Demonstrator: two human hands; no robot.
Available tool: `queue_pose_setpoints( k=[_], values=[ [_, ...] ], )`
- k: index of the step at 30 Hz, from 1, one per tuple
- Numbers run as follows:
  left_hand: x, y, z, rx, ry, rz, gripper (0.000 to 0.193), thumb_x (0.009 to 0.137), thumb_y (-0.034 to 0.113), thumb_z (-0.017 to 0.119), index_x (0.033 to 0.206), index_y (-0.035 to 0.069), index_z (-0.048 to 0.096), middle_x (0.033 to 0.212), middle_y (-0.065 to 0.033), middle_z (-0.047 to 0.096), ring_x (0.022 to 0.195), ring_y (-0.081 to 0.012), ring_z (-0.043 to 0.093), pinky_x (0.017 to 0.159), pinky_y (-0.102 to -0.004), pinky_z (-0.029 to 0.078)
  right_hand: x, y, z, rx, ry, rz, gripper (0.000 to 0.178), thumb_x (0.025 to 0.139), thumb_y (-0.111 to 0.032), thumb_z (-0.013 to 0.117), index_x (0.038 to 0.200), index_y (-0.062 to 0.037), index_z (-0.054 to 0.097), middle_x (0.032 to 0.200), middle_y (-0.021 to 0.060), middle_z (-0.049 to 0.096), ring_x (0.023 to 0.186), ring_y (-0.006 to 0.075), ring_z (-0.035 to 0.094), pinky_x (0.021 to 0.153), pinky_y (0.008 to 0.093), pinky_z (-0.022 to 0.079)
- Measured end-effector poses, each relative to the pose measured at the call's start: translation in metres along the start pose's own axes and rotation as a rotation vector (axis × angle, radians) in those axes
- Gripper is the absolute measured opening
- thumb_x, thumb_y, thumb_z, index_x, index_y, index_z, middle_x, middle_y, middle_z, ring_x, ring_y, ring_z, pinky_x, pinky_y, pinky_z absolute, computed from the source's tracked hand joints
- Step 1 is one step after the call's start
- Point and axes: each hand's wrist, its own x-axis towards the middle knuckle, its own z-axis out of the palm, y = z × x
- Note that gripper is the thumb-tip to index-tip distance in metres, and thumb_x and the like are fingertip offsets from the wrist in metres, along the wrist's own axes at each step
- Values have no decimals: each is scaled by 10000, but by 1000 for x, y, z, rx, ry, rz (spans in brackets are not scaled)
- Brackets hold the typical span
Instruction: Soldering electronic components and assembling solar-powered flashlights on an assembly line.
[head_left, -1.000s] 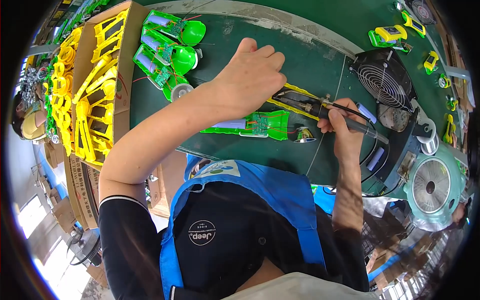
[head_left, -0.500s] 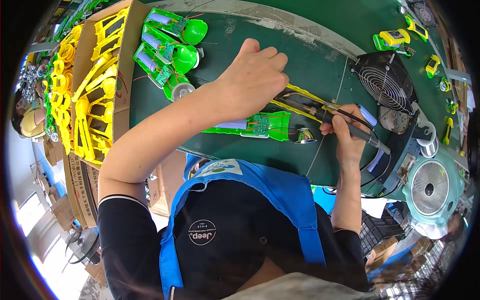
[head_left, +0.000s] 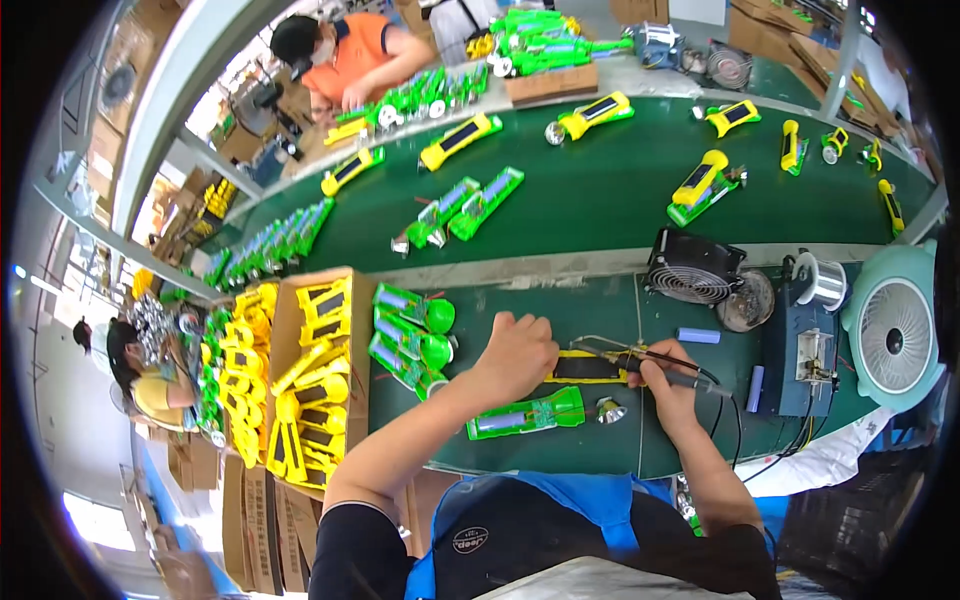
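Observation:
My left hand point(head_left: 518, 355) is closed around the left end of a yellow casing with a dark panel point(head_left: 585, 370), which lies level above the green bench. In my right hand point(head_left: 670, 385) is a soldering iron point(head_left: 692, 380), its grey handle slanting down to the right. Its tip reaches over the casing's right end, but whether they touch is unclear. In front of the casing rests an open green flashlight housing point(head_left: 525, 415) with a battery and circuit board; a silver lamp head point(head_left: 609, 410) lies beside it.
Left: a cardboard box point(head_left: 355, 400) of yellow casings and several green housings point(head_left: 410, 345). Right: a black fan point(head_left: 695, 265), soldering station point(head_left: 790, 350), solder spool point(head_left: 820, 283), mint fan point(head_left: 893, 340) and loose battery point(head_left: 698, 335). Behind, flashlights lie on a green belt point(head_left: 570, 190); a co-worker point(head_left: 355, 65) sits beyond.
The view has tilted up, bringing the belt and co-worker into sight. My left hand stays at the casing's left end, and my right hand still holds the iron at its right end.

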Motion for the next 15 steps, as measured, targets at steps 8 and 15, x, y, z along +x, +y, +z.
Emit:
queue_pose_setpoints(
  k=[8, 15],
  values=[
    [6, -11, -12, -12, -33, 26, 27, 765, 147, 657, 739, 150, 649, 900, -20, 536, 923, -201, 520, 834, -404, 333, 12, 0, 4, 39, -17, -5, 129, 919, -109, 608, 954, -13, 529, 820, 94, 653, 711, 129, 638, 658, 264, 533],
    [2, -1, -8, 23, 10, 31, 41, 756, 143, 654, 716, 148, 645, 873, -25, 532, 900, -205, 523, 811, -395, 336, 3, -2, 4, -20, 31, -40, 119, 920, -117, 570, 955, -11, 531, 779, 101, 648, 665, 138, 623, 624, 267, 514]
  ],
)
